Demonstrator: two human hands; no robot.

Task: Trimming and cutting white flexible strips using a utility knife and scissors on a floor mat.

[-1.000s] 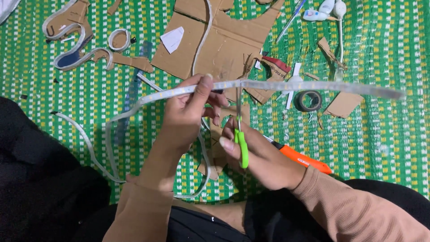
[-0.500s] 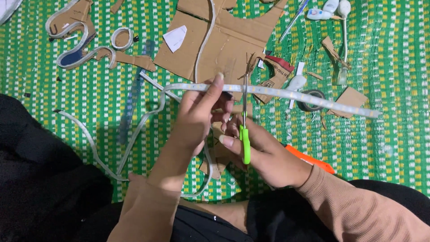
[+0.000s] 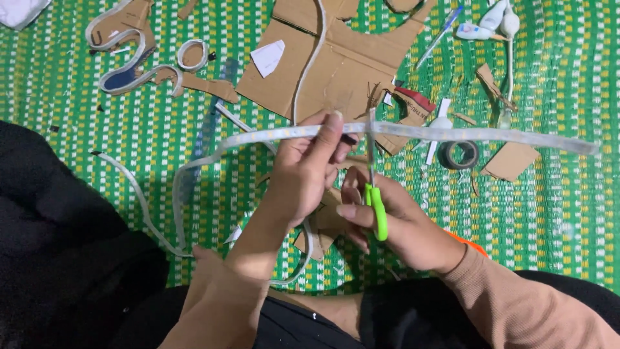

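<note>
— Both hands are busy in the middle of the frame. Left hand [image 3: 307, 171] is closed on the pale strip [image 3: 491, 134], pinching it between thumb and fingers, yes?

— Yes. It holds the strip up from the green woven mat [image 3: 568, 213], so the strip runs nearly level to the right edge of the frame. To the left it bends down and makes a loop over the mat toward the lower left. I think it is held so high to keep that part straight and free for the blades.

— And the right hand [image 3: 394, 223]?

— It is closed around the green handles of the scissors [image 3: 372, 187]. The blades point up, toward the top of the frame, and they cross the strip just right of the left fingertips. If the blades are already closed on the strip, I cannot tell; they look narrow.

— How do the arms lie?

— The left forearm comes up from the bottom middle, wrist bent a little, fingers pointing up and to the right. The right arm, in a brown sleeve [image 3: 516, 304], comes in from the lower right, and its thumb lies along the handle.

— What is around them?

— A big piece of cardboard [image 3: 336, 58] at top centre, touching nothing the hands hold. A roll of dark tape [image 3: 458, 154] lies right of centre, below the strip. Curved cardboard shapes [image 3: 129, 48] are in the upper left.
</note>
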